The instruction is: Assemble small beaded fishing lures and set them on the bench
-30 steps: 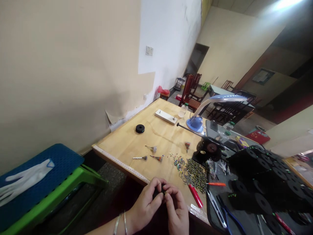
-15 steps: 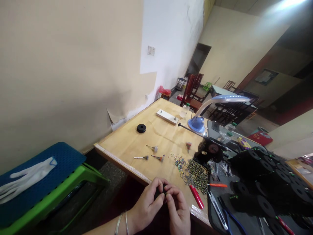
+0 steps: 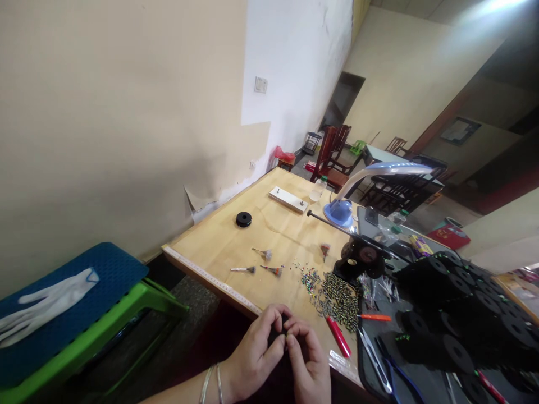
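The left hand (image 3: 252, 353) and the right hand (image 3: 309, 365) are both bent closed, and together they pinch a small dark thing (image 3: 281, 335), just over the edge of the tabletop (image 3: 219, 252). A heap of small striped beads (image 3: 339, 300) lies near them, on the right.

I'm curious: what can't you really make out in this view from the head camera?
In the head view:
- Small dark object between the left hand and right hand: the fingers hide most of it.
- Tiny shiny multicoloured beads on the pale wooden table: too small to count or see their shapes.
- Stacked black spools: the front ones hide others, and the right edge cuts them off.
- Pliers with dark blue handles: the bottom edge cuts off the handles.
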Demonstrator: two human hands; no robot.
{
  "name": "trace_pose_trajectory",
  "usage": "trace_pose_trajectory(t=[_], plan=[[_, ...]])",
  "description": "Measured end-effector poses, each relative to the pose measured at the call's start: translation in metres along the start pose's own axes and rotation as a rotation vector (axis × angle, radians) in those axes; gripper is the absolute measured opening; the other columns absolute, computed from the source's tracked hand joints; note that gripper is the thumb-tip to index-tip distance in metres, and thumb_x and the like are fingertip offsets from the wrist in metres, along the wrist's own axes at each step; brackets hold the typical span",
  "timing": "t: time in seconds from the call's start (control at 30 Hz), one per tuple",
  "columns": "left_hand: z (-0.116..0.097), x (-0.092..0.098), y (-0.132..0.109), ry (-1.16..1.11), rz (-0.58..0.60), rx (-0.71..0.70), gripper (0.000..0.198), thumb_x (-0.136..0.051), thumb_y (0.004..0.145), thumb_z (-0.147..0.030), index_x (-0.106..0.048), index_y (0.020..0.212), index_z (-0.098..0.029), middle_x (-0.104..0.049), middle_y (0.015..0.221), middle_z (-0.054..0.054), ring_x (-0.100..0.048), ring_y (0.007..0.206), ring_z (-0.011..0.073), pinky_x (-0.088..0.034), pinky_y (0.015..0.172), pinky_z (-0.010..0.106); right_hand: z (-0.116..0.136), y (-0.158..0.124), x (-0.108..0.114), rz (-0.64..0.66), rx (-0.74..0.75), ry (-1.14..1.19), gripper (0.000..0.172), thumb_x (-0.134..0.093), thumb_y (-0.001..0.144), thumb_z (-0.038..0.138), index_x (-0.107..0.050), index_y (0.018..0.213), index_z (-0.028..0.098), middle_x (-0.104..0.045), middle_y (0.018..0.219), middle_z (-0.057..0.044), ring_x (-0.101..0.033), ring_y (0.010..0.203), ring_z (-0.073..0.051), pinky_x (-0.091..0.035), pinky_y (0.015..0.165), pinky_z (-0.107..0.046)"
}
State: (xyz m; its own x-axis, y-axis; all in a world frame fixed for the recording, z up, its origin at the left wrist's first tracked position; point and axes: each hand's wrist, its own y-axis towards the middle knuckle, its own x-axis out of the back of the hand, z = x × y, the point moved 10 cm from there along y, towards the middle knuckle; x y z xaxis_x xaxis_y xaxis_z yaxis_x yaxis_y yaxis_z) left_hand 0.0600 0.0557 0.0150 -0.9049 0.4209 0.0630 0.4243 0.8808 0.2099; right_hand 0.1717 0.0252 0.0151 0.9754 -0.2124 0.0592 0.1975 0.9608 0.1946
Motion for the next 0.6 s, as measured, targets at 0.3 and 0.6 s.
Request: trace_pose_trajectory(t=[0.3, 0.6], plan=[[0.0, 0.005, -0.002, 0.008, -0.05, 0.003, 0.017, -0.051, 0.082, -0.015, -0.044, 0.096, -0.021, -0.052, 0.115, 0.011, -0.052, 0.107, 0.0247, -0.04, 0.096, 0.038, -0.007, 0.003, -0.002, 0.039, -0.066, 0.098, 0.011, -0.065, 0.082, 0.034, -0.063, 0.08, 0.023, -0.064, 0.085, -0.004, -0.061, 0.089, -0.022, -0.05, 0.085, -0.033], [0.001, 0.002, 0.0, 0.002, 0.001, 0.032, 0.022, -0.051, 0.079, -0.009, -0.043, 0.095, -0.021, -0.05, 0.126, 0.014, -0.047, 0.118, 0.0269, -0.037, 0.1, 0.042, -0.034, 0.0, -0.004, 0.121, -0.307, 0.306, 0.023, -0.066, 0.082, 0.038, -0.066, 0.099, 0.022, -0.066, 0.108, -0.009, -0.06, 0.102, -0.026, -0.049, 0.085, -0.036]])
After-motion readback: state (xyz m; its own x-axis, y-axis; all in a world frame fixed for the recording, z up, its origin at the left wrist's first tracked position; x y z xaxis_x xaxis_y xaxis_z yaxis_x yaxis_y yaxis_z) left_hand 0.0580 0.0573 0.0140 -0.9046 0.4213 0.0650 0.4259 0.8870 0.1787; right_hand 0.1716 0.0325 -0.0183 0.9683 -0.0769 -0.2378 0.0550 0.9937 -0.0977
